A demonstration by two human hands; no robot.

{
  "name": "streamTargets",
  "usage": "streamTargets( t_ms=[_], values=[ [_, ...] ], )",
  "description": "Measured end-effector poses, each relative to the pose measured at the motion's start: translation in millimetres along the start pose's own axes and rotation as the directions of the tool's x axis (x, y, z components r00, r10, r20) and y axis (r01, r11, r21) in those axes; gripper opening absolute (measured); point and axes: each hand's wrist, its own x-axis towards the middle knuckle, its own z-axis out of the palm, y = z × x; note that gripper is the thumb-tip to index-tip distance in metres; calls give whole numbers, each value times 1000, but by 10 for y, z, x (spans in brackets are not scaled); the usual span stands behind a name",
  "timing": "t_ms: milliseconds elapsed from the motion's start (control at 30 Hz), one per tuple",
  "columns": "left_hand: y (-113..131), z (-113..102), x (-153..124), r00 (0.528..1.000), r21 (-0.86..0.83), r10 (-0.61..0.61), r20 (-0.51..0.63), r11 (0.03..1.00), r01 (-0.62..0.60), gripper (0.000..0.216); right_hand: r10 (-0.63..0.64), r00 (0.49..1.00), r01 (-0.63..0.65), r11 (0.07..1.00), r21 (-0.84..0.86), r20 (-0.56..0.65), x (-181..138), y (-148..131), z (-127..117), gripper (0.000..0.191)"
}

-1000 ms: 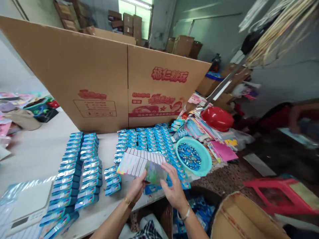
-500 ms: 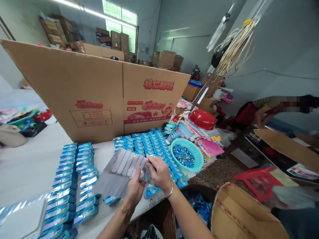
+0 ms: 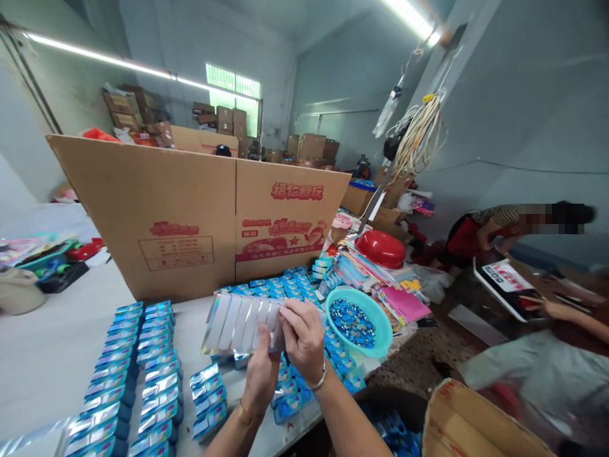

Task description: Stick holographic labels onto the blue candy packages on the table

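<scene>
A shiny sticker sheet [image 3: 238, 324] with several pale strips is held up over the table. My left hand [image 3: 262, 371] grips its lower right part, thumb on top. At the sheet's right end, my right hand [image 3: 303, 336] pinches the edge with closed fingers; whether it also holds a loose strip is hidden. Below and behind the hands stand rows of small blue packs [image 3: 288, 390]. More blue packs [image 3: 157, 387] form two long rows on the left, and a short row [image 3: 208, 397] lies just left of my left hand.
A tall cardboard sheet [image 3: 190, 216] stands behind the packs. On the right are a turquoise basin [image 3: 383, 339] of small blue pieces, a red basin [image 3: 380, 249] and piled papers. An open carton [image 3: 469, 422] stands low at right. Co-workers [image 3: 495, 225] are beyond it.
The sticker sheet has been tilted up and brought more level, uncovering the short row of packs. Both hands stay on it. The view has tipped upward, and another person's arm appears at right.
</scene>
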Motion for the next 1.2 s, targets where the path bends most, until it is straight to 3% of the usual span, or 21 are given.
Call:
streamTargets(
  t_ms=[167,367,533,700,867,1067,1200],
  values=[
    [23,60,6,991,-152,-54,123,986,73,36,-83,996,82,996,-37,-33,80,-25,3,34],
    [118,224,-16,990,-191,-20,142,980,47,41,-142,987,140,990,-31,-80,181,-68,-10,37],
    [146,271,9,996,-151,34,84,988,-21,39,-179,976,177,984,-26,-123,282,-94,-53,36],
    [162,349,-11,981,-101,193,-3,976,-193,42,-153,984,148,988,-52,-90,424,-165,-125,37],
    [198,456,-86,945,-20,326,21,945,-325,44,-187,978,185,982,-33,-93,465,-203,-154,37],
    [201,461,-142,937,8,349,24,937,-349,47,-259,956,259,966,-13,-137,397,-208,-159,36],
    [231,498,-189,901,41,433,19,900,-434,50,-189,965,195,981,14,-180,417,-267,-200,50]
  ],
)
